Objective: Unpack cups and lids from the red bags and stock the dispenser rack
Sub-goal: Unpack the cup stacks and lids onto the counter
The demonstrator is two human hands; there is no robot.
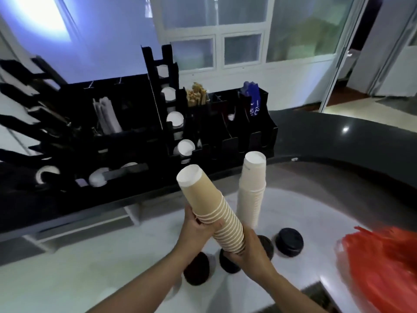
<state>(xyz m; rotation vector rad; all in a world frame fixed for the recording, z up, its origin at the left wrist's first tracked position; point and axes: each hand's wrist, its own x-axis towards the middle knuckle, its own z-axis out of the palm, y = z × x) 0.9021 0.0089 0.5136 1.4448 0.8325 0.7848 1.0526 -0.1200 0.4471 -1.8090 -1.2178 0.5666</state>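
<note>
Mid-stocking: left hand (198,224) and right hand (252,251) both clamped on tilted kraft cup stack (209,206), next needing base-first feed into far-left dispenser rack (167,114) slot.

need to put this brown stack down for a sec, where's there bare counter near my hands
The white counter left of the black lids is bare up to the dispenser rack. Crowded: around the white cup stack, lids sit close together, with the red bag on the right. Both hands, left hand and right hand, hold the brown cup stack.
</note>
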